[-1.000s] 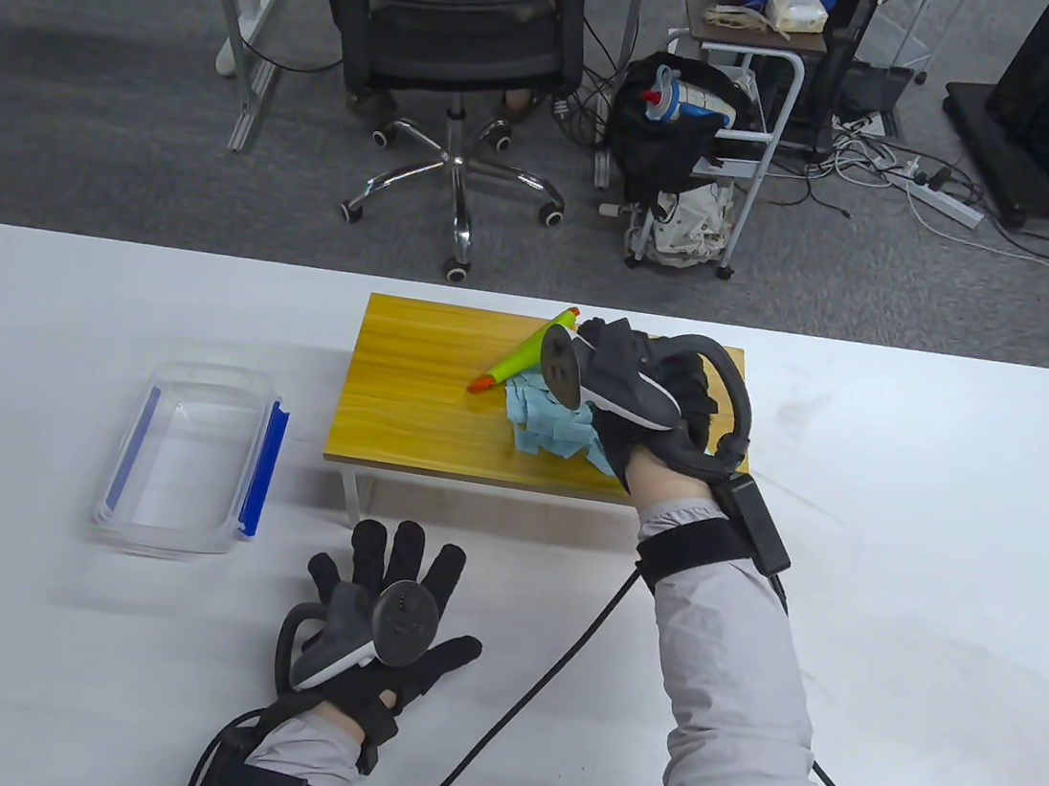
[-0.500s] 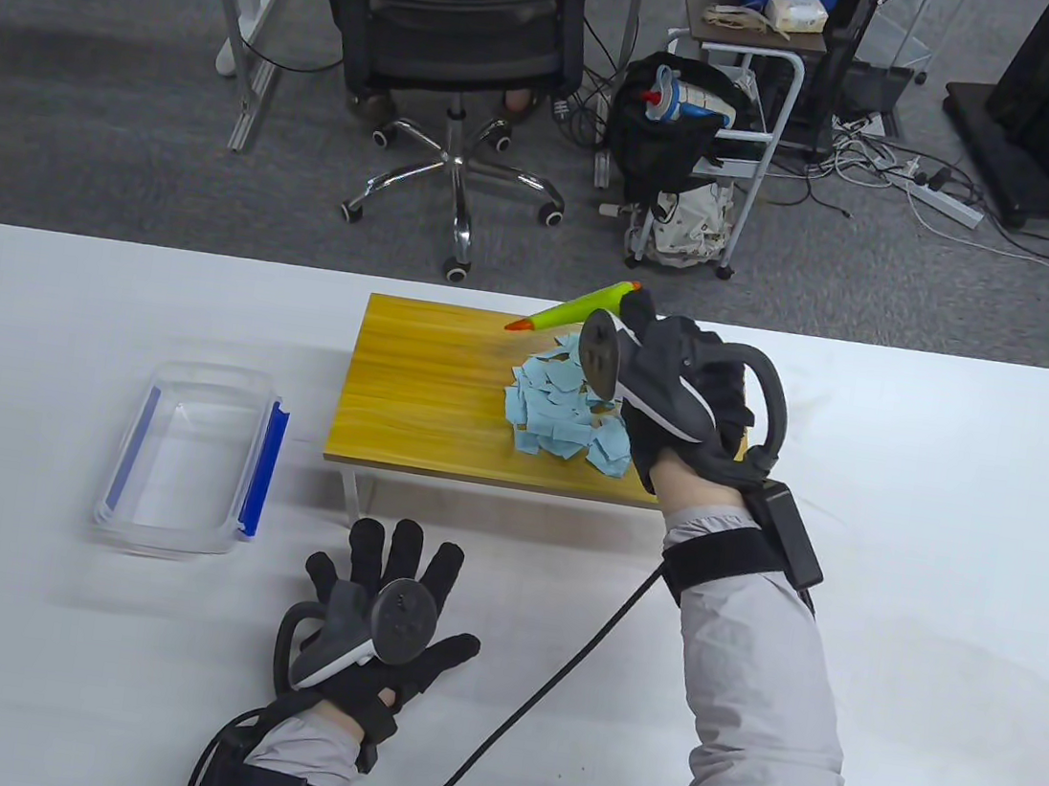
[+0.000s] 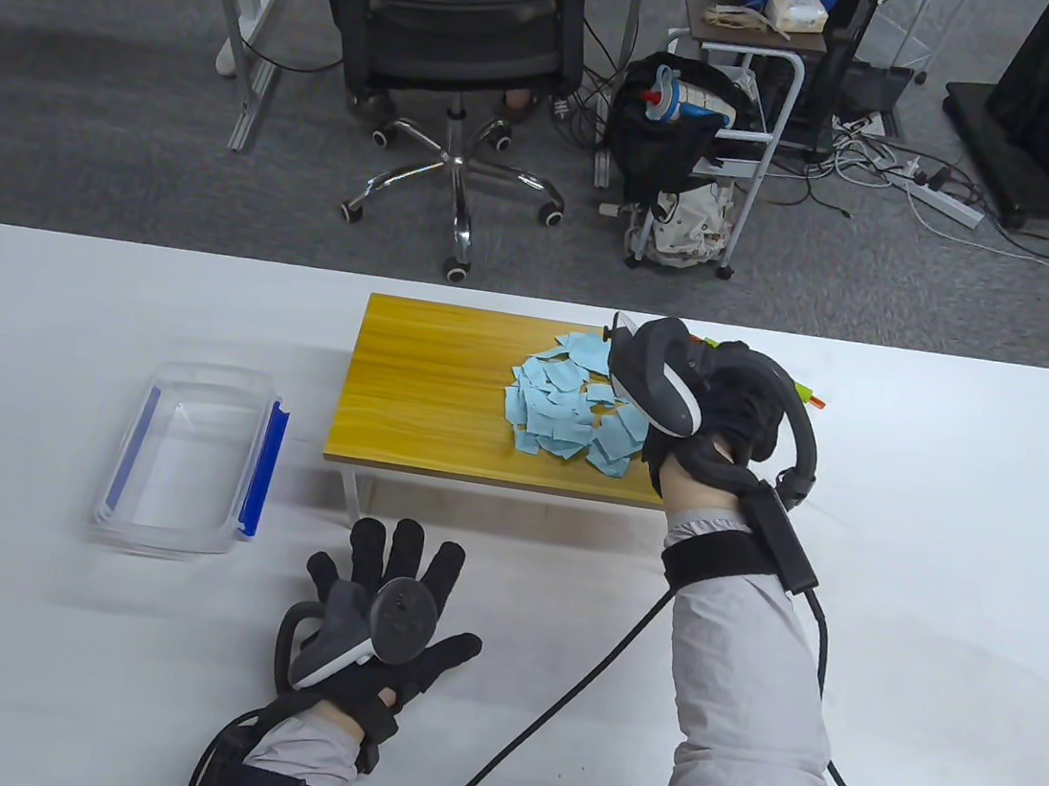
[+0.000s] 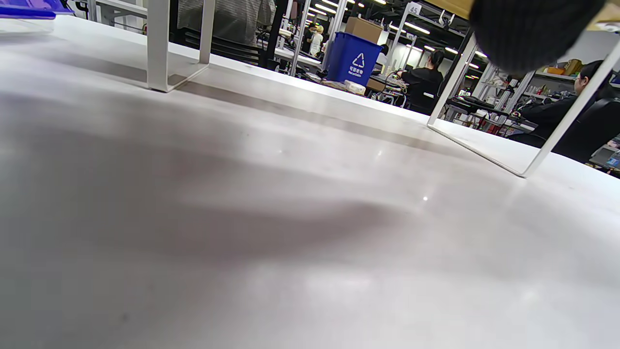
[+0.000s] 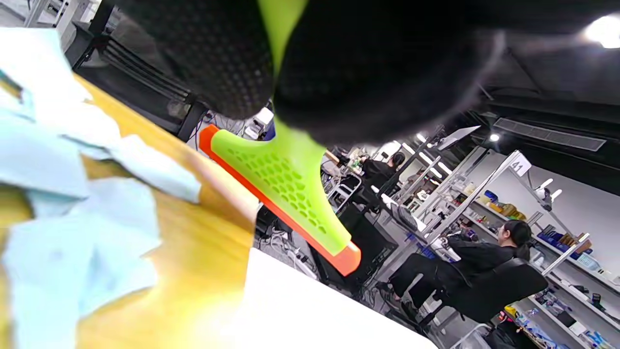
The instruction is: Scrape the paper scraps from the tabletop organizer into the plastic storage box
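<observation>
A pile of light blue paper scraps (image 3: 571, 409) lies on the right half of the wooden-topped organizer (image 3: 428, 390), also in the right wrist view (image 5: 63, 194). My right hand (image 3: 734, 411) grips a green scraper with an orange edge (image 5: 286, 194) at the organizer's right end, beside the pile; only its tip (image 3: 810, 399) shows in the table view. The clear plastic storage box (image 3: 188, 455) with blue clips stands open and empty at the left. My left hand (image 3: 390, 607) rests flat on the table with fingers spread, in front of the organizer.
The organizer stands on white wire legs (image 4: 160, 48) on the white table (image 3: 946, 564). A cable (image 3: 543, 695) runs from my right wrist across the table. An office chair (image 3: 454, 46) and a cart (image 3: 734, 121) stand beyond the far edge.
My right hand lifted the scraper off the pile and swung it right, over to the organizer's right end. The scraps are now uncovered. My left hand stayed still.
</observation>
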The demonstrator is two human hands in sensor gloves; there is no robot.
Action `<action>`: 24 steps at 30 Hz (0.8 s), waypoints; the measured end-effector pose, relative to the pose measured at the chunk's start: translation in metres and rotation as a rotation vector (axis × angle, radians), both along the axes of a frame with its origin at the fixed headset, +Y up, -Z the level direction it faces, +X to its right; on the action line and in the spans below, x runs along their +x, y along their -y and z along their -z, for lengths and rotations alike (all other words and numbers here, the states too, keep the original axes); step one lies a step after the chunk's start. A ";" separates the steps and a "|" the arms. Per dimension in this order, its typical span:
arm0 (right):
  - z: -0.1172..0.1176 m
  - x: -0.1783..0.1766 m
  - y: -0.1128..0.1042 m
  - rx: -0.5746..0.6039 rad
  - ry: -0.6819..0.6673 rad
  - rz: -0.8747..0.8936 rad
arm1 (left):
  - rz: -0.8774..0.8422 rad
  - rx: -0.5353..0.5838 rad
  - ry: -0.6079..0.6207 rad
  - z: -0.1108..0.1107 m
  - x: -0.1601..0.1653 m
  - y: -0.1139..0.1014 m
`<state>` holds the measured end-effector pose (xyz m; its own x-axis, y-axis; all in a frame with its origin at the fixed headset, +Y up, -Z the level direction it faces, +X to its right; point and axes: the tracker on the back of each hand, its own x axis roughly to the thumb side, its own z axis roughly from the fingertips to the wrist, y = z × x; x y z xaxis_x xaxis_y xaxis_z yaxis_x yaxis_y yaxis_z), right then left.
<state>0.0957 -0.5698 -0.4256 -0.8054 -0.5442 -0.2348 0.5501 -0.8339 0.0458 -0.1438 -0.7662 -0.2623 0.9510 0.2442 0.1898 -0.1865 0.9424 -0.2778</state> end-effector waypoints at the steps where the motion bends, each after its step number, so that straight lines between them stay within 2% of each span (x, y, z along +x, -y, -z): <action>1: -0.001 -0.005 0.001 -0.020 -0.005 0.036 | -0.001 0.001 0.000 0.000 0.000 0.000; 3: -0.002 -0.011 0.002 -0.019 -0.031 -0.002 | -0.002 0.001 -0.001 0.000 0.000 0.000; 8: -0.007 -0.025 -0.002 -0.051 -0.106 0.032 | 0.000 -0.003 -0.001 0.000 0.000 0.000; 12: -0.011 -0.024 -0.012 -0.061 -0.110 0.056 | 0.001 -0.016 0.001 0.000 0.000 0.000; 16: -0.020 -0.022 -0.031 0.024 -0.082 0.117 | -0.002 -0.019 0.001 0.000 0.000 0.001; 20: -0.024 -0.038 -0.035 0.088 -0.195 0.154 | 0.000 -0.029 0.005 0.000 0.001 0.001; 24: -0.022 -0.053 -0.024 0.122 -0.416 0.178 | -0.003 -0.030 0.002 0.000 0.000 0.001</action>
<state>0.0422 -0.5454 -0.4039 -0.9232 -0.3772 0.0743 0.3484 -0.9025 -0.2530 -0.1433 -0.7675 -0.2625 0.9498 0.2527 0.1846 -0.1886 0.9329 -0.3068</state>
